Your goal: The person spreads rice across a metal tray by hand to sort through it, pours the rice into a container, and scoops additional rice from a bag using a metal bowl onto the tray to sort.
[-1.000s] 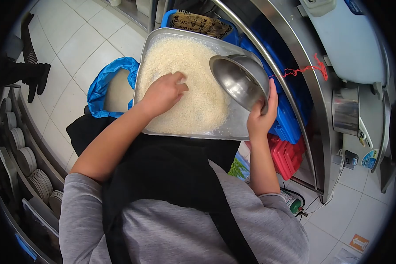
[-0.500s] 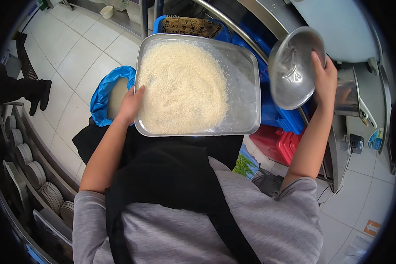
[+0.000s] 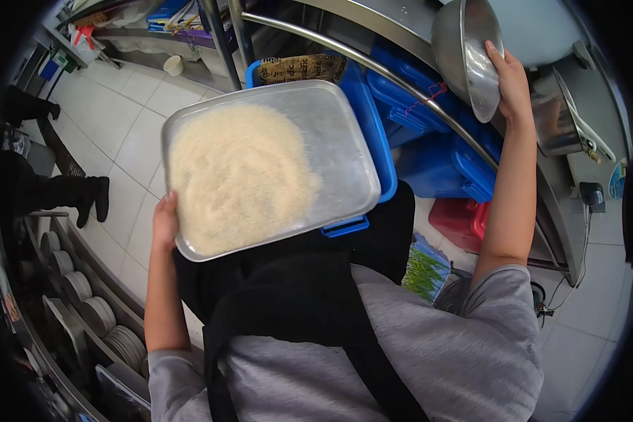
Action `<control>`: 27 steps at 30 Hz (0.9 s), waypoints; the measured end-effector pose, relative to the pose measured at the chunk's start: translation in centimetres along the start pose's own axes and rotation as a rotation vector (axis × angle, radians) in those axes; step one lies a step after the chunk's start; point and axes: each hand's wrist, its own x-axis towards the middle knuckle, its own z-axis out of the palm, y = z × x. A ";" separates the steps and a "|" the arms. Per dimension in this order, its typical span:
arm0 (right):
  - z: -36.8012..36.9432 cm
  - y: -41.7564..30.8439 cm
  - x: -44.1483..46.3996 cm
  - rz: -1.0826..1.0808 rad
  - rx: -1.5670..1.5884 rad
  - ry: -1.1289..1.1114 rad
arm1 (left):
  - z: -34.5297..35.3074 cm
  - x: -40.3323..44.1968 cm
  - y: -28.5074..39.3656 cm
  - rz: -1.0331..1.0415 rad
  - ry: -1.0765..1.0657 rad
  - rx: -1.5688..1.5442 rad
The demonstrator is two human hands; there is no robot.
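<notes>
A rectangular metal tray (image 3: 344, 151) sits in front of my body, with a heap of pale rice grains (image 3: 243, 179) spread over its left part. My left hand (image 3: 165, 221) grips the tray's left rim, thumb on top and fingers hidden beneath. Out to the right, my right hand (image 3: 511, 81) holds a metal bowl (image 3: 468, 60) by its rim. The bowl is tilted on its side, and little of its inside shows. Behind the tray stands a blue bin (image 3: 380, 151) with a brown printed sheet (image 3: 299, 69) in it.
A metal rail (image 3: 359, 53) curves past the bin. Blue lidded containers (image 3: 443, 169) and a red container (image 3: 457, 221) stand at the right. Stacked plates (image 3: 95, 316) fill a rack at left. Another person's legs (image 3: 56, 193) are at far left. A metal pot (image 3: 559, 123) stands at right.
The tray has shifted left and tilted, moving with my left hand, and more of the blue bin shows. The bowl has risen toward the counter and turned more onto its side.
</notes>
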 end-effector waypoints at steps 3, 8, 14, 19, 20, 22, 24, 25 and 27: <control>-0.3 0.3 0.5 0.011 0.000 -0.024 | -2.5 0.0 2.1 0.058 0.028 0.011; -0.3 0.3 0.4 0.003 -0.001 -0.049 | 2.0 -3.1 11.8 0.188 -0.017 0.107; 0.3 -0.1 -0.4 -0.014 0.015 0.005 | 11.2 1.4 14.4 0.311 -0.090 0.477; 0.0 0.1 -0.2 -0.004 0.029 0.006 | 20.9 3.3 12.9 0.442 -0.052 0.930; 0.1 0.0 -0.3 -0.014 0.026 0.013 | 22.6 3.0 12.1 0.444 -0.018 0.968; 0.3 -0.1 -0.5 -0.020 0.029 0.009 | 25.1 2.8 11.2 0.404 -0.055 1.019; 0.2 0.0 -0.2 -0.018 0.029 0.010 | 26.3 2.7 10.4 0.419 -0.067 1.046; 0.0 0.2 0.0 -0.012 0.031 0.013 | 26.6 2.6 10.2 0.450 -0.082 1.071; -0.1 0.4 0.1 -0.007 0.028 0.007 | 27.4 2.0 9.6 0.556 -0.133 1.113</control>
